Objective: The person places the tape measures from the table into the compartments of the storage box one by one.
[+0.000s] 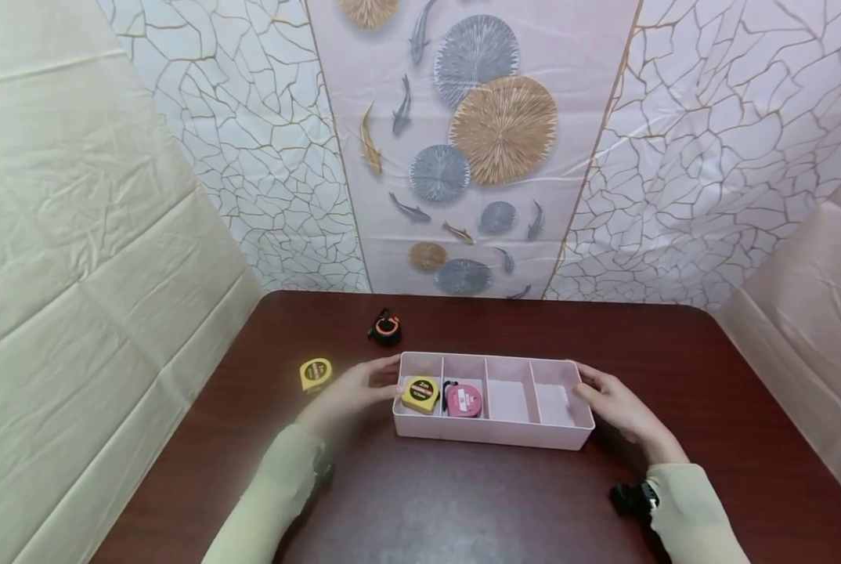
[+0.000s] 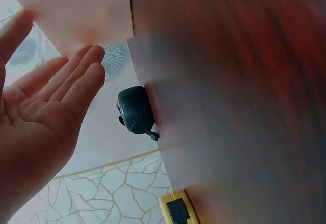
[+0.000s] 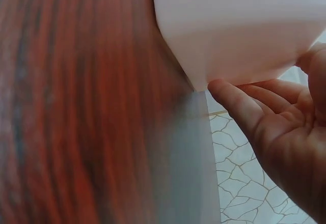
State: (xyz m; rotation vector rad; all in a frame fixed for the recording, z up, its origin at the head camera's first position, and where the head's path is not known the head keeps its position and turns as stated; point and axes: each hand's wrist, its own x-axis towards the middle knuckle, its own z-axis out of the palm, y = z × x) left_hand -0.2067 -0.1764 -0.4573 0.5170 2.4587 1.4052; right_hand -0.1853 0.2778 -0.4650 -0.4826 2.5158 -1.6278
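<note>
A pale pink organizer tray [image 1: 494, 432] with compartments in a row lies between my two hands. My left hand [image 1: 350, 395] holds its left end, with the thumb at the rim and fingertips against the outer wall. At the other end my right hand [image 1: 618, 403] grips the tray, its thumb lapping over the rim and its fingers along the outside. A yellow tape measure [image 1: 420, 394] is in the leftmost compartment. Beside it, in the second compartment, lies a pink tape measure [image 1: 464, 400]. The two compartments on the right hold nothing.
Left of the tray, another yellow tape measure [image 1: 315, 374] lies on the dark wood table [image 1: 463, 501]. Behind the tray's left end is a black tape measure [image 1: 386, 328] with an orange ring. Patterned cloth [image 1: 456, 235] hangs along the table's back edge.
</note>
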